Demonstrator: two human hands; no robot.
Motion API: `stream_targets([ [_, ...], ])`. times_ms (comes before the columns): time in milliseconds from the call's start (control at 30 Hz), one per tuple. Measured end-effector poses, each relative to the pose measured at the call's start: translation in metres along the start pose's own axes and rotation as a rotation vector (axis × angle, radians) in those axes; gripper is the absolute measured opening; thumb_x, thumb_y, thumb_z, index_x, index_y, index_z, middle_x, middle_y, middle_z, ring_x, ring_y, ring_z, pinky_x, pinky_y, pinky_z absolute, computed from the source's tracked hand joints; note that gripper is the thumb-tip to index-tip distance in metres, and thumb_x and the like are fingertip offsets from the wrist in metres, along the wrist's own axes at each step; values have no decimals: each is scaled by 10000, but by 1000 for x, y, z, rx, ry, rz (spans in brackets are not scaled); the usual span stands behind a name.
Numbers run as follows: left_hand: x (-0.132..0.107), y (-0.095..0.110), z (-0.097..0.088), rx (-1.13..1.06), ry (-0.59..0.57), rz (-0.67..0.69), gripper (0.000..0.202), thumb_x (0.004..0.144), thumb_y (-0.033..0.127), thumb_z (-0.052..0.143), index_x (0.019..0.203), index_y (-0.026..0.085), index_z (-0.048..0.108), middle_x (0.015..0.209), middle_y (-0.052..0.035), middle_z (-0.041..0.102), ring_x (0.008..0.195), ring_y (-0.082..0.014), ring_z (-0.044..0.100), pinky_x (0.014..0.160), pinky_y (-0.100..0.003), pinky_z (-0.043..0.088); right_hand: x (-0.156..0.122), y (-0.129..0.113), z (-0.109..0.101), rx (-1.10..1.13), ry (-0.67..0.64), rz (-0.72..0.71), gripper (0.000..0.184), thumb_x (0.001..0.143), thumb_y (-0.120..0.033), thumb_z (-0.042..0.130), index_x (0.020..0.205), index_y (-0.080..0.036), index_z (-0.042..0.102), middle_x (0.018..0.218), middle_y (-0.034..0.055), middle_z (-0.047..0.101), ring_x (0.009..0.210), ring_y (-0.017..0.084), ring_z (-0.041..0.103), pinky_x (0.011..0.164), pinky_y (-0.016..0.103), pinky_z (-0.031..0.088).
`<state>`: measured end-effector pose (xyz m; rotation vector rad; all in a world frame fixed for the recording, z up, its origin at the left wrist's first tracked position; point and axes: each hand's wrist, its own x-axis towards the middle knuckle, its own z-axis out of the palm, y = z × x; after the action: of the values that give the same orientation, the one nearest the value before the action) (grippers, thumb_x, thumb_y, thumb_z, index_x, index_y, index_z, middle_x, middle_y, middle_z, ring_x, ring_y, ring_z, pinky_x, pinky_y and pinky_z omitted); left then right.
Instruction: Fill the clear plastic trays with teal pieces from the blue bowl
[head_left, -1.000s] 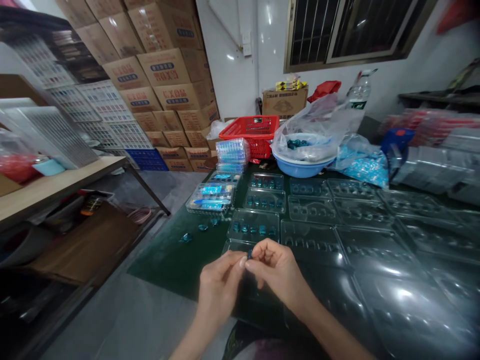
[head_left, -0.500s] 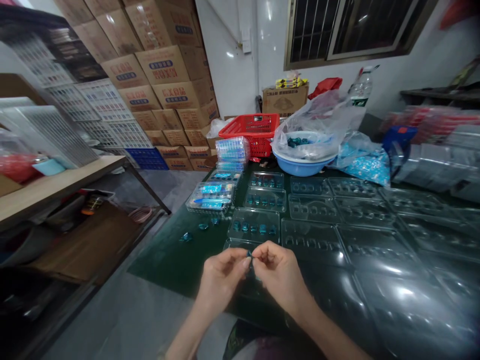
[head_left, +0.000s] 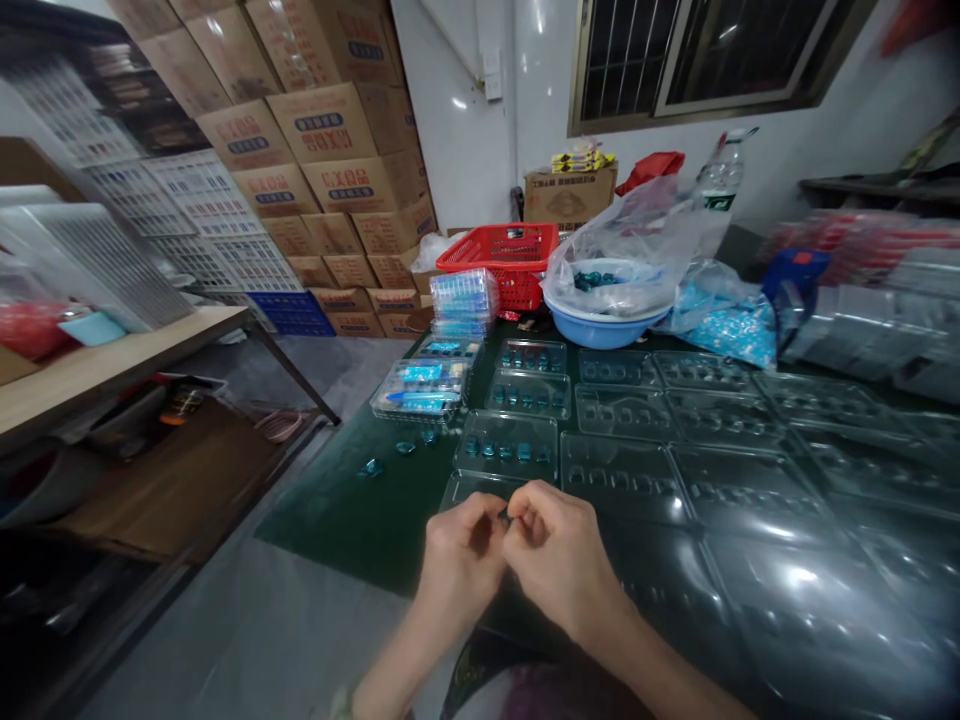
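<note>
My left hand (head_left: 463,545) and my right hand (head_left: 559,550) meet over the near edge of the table, thumbs and forefingers pinched together. Between their fingertips is a small teal glossy piece, now mostly hidden by the fingers. Just beyond lies a clear plastic tray (head_left: 469,487), partly covered by my hands. Behind it, another clear tray (head_left: 491,424) holds a row of teal glossy pieces (head_left: 506,451). Several loose teal pieces (head_left: 371,467) lie on the dark green table to the left.
Clear moulded trays (head_left: 622,475) cover the table's right side. Filled clear boxes (head_left: 420,388) are stacked at the left. Farther back stand a red basket (head_left: 499,250), a blue basin (head_left: 604,332) with teal pieces under plastic, and a bag of blue-and-white bits (head_left: 724,320).
My hands have drawn closer together, with the fingertips now touching. The teal piece that showed between them is now mostly covered.
</note>
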<state>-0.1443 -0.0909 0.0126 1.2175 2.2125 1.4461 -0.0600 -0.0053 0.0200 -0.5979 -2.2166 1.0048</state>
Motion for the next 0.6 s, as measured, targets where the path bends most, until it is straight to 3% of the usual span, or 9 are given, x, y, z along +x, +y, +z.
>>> stream_targets([
  [67,-1,1,-2,-20,-18,-8,62,707,145,519,657,153,555,542,26,488,500,-97,438,474,-207,339,-1,-2,-3,-1,-16,-20,143,563,-27,415,548,-169,425,540,-40,420,496,80,392,471,196,278],
  [200,1,10,-13,-132,-174,-2,109,750,179,499,803,165,594,677,-6,580,597,-121,510,531,-215,382,-3,-7,-10,0,-83,-83,150,601,-21,432,579,-168,452,580,-33,457,545,88,430,499,201,297],
  [300,3,12,-18,-179,-185,5,90,746,192,524,752,160,608,664,-10,575,594,-116,502,541,-221,376,-3,-9,-18,59,-141,-126,159,639,-17,444,604,-169,473,602,-31,471,568,89,450,519,203,319],
  [467,6,1,-9,-673,-158,-223,96,747,227,539,763,150,594,522,17,540,386,-46,371,386,-184,249,0,-4,-30,274,-96,-146,214,762,-106,469,942,-195,541,817,3,523,626,88,486,561,205,384],
  [600,3,-1,3,-916,-199,-340,87,720,217,578,695,134,572,473,35,500,356,-22,318,358,-166,189,1,1,-35,290,-204,-132,260,763,-114,508,979,-244,570,871,-2,506,678,89,493,589,202,399],
])
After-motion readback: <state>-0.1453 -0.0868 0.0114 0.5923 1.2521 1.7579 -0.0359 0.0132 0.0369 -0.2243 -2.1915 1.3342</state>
